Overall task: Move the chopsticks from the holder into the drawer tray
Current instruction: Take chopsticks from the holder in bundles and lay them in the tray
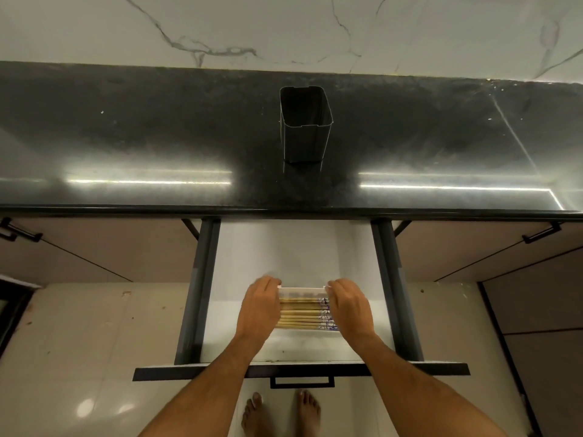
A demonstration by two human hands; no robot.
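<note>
1. Lying side by side in shallow white plastic tray [302, 291] inside open white-floored drawer [293, 247]: pale wooden chopsticks with blue-patterned ends [299, 316].
2. Gripping tray's left end: left hand [260, 310], fingers curled.
3. Gripping tray's right end: right hand [348, 310], fingers curled.
4. Standing upright on black speckled countertop [157, 137]: dark rectangular metal holder [304, 134].

The left hand [260, 307] covers the left ends of the chopsticks [299, 315]; the right hand [348, 307] covers their patterned right ends. Both tray [301, 291] end walls are hidden. Fingertip contact cannot be determined. Both forearms are cut off by the lower edge.
</note>
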